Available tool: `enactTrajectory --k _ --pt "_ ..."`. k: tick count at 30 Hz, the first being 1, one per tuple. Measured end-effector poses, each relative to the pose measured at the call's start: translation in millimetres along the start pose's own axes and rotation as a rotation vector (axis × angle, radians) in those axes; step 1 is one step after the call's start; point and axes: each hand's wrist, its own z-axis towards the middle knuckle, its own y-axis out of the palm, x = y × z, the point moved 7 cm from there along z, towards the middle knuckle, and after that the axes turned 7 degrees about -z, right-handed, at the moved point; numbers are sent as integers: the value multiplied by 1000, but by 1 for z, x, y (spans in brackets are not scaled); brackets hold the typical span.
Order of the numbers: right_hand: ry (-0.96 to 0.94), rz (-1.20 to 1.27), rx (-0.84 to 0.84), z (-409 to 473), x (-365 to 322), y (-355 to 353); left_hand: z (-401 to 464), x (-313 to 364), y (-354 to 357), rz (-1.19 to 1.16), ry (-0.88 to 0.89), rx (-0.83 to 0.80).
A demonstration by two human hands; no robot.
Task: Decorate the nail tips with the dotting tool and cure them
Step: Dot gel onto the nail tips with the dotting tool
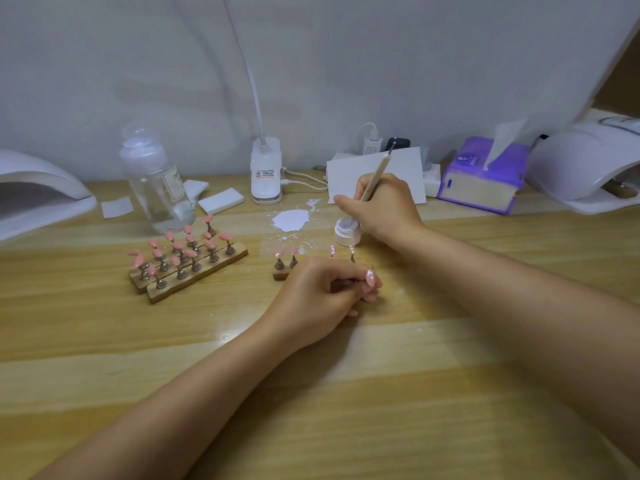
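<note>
Head view: right hand [384, 209] grips slender dotting tool [375, 176] over round jar [346, 232].

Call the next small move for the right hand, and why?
Probably lift the dotting tool out of the small white jar and carry it to the nail tip pinched in the left hand. The right hand holds the tool's lower end at the open jar, apparently loading gel, while the left hand holds the tip up.

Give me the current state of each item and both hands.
Left hand: pinching a dotted nail tip.
Right hand: gripping the dotting tool at the gel jar.
Gel jar: open.
Clear bottle: capped, upright.
Right nail lamp: holding a stand inside.
Wooden racks: filled with plain pink tips.
</note>
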Motion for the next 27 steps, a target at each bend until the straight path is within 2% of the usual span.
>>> enactTrajectory --k 9,14,21,27 --pt "0 20 -10 -2 -2 0 0 0 0 2 -3 -3" --pt "65 357 177 -23 -3 -23 0 -1 0 -12 -22 6" --pt "200 781 170 -86 6 -35 1 0 1 -5 -10 -9" --pt "155 782 101 -104 0 -31 1 3 2 -6 8 -19"
